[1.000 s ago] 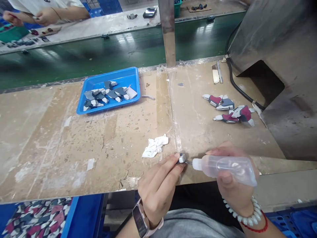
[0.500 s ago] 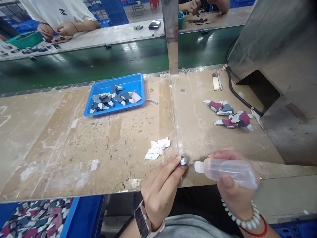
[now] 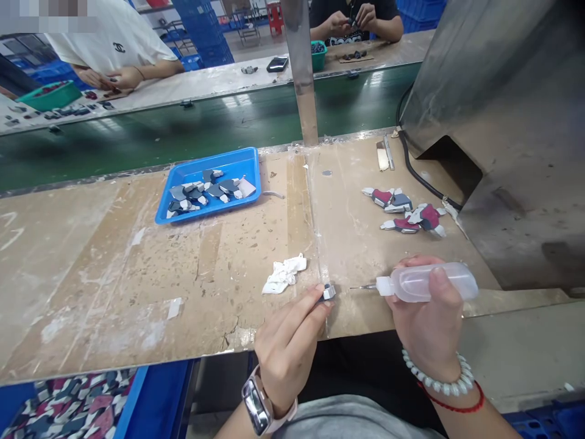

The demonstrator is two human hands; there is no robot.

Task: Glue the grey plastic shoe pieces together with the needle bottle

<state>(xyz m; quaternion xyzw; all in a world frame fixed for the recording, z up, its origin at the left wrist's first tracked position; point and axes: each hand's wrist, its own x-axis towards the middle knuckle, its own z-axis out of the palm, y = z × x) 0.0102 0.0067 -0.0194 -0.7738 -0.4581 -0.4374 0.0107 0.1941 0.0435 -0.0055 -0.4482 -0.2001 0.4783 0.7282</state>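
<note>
Near the table's front edge, my left hand pinches a small grey and white plastic part between its fingertips. My right hand is wrapped round a translucent squeeze bottle, which lies nearly level with its thin needle tip pointing left at the part. A gap separates the needle from the part. What the bottle contains cannot be made out. Just beyond my left hand lies a crumpled white tissue.
A blue tray holds several grey and white parts. Maroon and grey assemblies lie at right, below a small blade tool. A metal post and housing border the table. A blue bin of parts sits lower left; two people work opposite.
My right hand has drawn the bottle back to the right and slightly up, so its needle has come away from the part. The left hand still pinches the part. The view has shifted slightly.
</note>
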